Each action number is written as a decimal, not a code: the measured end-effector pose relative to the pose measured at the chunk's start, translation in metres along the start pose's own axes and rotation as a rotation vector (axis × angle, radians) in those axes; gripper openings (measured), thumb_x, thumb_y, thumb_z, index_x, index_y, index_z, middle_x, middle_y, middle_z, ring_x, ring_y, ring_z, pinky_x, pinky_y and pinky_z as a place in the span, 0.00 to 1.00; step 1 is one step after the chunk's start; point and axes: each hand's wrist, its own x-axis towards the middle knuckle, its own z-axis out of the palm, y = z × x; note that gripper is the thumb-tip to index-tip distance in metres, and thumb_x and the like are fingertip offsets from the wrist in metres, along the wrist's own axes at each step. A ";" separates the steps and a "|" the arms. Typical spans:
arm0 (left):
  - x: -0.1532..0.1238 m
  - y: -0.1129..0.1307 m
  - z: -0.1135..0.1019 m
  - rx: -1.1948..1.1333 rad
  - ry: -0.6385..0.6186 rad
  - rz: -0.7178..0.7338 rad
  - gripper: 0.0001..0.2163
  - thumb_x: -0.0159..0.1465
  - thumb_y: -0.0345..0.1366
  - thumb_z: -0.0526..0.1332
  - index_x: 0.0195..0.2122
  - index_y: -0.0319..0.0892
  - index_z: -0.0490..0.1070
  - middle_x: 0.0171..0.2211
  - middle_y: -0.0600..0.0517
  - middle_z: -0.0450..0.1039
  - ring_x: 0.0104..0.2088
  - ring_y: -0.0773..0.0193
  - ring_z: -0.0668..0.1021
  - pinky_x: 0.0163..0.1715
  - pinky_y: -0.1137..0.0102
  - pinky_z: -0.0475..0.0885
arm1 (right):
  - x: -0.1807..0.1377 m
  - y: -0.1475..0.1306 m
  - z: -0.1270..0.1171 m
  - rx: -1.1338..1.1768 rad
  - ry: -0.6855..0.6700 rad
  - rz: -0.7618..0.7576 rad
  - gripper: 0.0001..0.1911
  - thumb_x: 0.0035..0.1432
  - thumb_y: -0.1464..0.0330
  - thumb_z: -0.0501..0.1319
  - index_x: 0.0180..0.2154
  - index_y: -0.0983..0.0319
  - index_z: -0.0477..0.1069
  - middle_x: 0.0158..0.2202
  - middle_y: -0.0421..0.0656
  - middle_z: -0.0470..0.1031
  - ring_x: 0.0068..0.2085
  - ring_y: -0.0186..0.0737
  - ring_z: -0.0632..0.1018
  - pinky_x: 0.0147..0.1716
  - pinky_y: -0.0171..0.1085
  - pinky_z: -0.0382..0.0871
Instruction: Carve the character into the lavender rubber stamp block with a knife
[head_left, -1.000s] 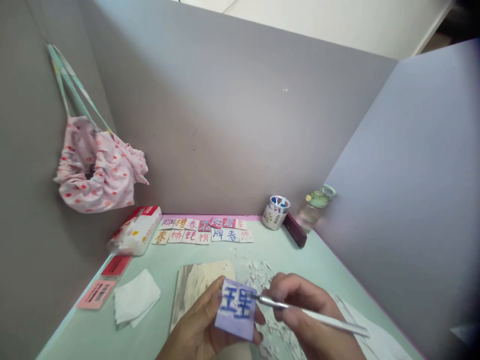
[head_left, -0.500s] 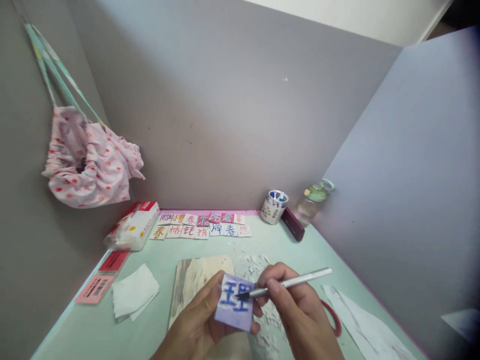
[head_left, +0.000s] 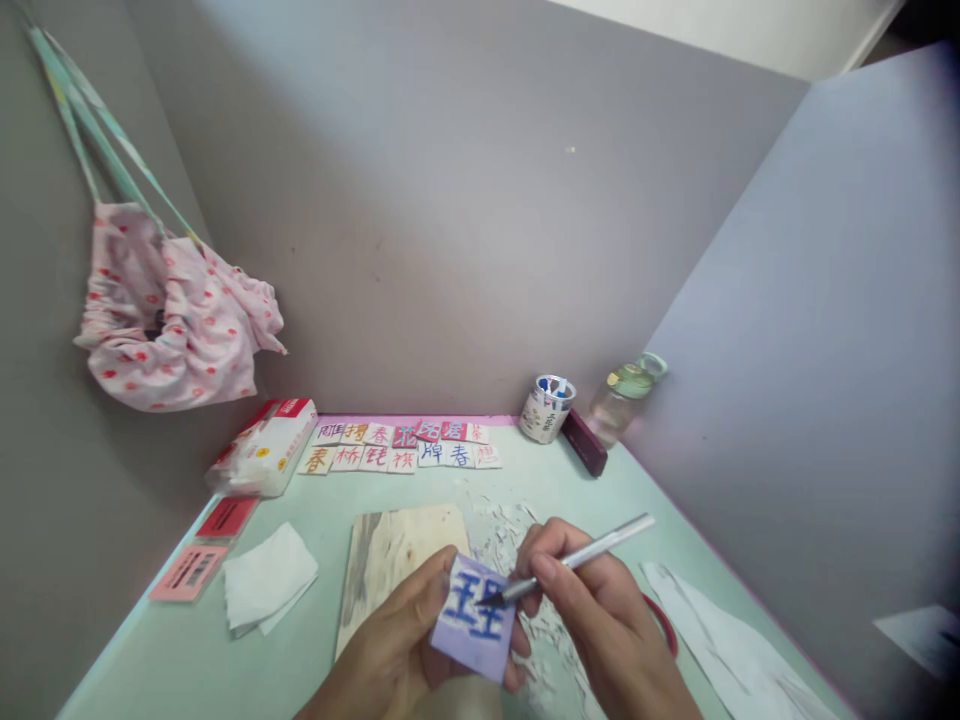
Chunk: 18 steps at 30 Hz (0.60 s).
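My left hand (head_left: pixel 409 635) grips a small purple square tile (head_left: pixel 466 652) by its edges, thumb on the left side and fingers behind. A blue Chinese character stands on the tile's face, with pale areas around its strokes. Held like a pen in my right hand (head_left: pixel 592 600) is a silver craft knife (head_left: pixel 611 538). Its dark blade tip points down and left onto the character. A wooden board (head_left: pixel 409 535) lies under and behind my left hand. Pale shavings (head_left: pixel 510 525) are scattered beside the board and beneath my right hand.
Two rows of character tiles (head_left: pixel 401 460) line the back. A tissue pack (head_left: pixel 270 450), folded tissues (head_left: pixel 270 578) and cards (head_left: pixel 187 573) lie left. A can of pens (head_left: pixel 546 415), dark case (head_left: pixel 583 445) and bottle (head_left: pixel 619 405) stand back right. White paper (head_left: pixel 720 640) lies right.
The tile has tilted clockwise and shifted slightly right. The craft knife's handle end has risen, so the knife leans more steeply, its tip still at the character. The view has shifted a little.
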 end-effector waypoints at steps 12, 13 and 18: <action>0.001 0.001 -0.007 0.061 -0.052 -0.046 0.16 0.72 0.45 0.59 0.46 0.36 0.76 0.40 0.40 0.81 0.38 0.56 0.82 0.48 0.62 0.73 | 0.007 0.007 -0.003 0.114 -0.072 0.093 0.15 0.68 0.59 0.62 0.32 0.60 0.64 0.21 0.37 0.72 0.22 0.36 0.77 0.22 0.32 0.68; 0.001 0.001 -0.007 0.057 -0.055 -0.053 0.16 0.72 0.46 0.59 0.47 0.36 0.76 0.40 0.40 0.81 0.38 0.56 0.82 0.47 0.62 0.73 | 0.007 0.007 -0.004 0.122 -0.077 0.102 0.15 0.68 0.59 0.62 0.32 0.60 0.64 0.21 0.37 0.72 0.21 0.36 0.76 0.21 0.31 0.68; 0.001 0.000 -0.008 0.037 -0.073 -0.108 0.18 0.71 0.47 0.59 0.49 0.36 0.75 0.41 0.40 0.81 0.37 0.56 0.82 0.43 0.64 0.73 | 0.010 0.005 -0.009 0.111 -0.088 0.135 0.16 0.66 0.58 0.64 0.31 0.61 0.66 0.24 0.36 0.71 0.18 0.33 0.75 0.19 0.30 0.65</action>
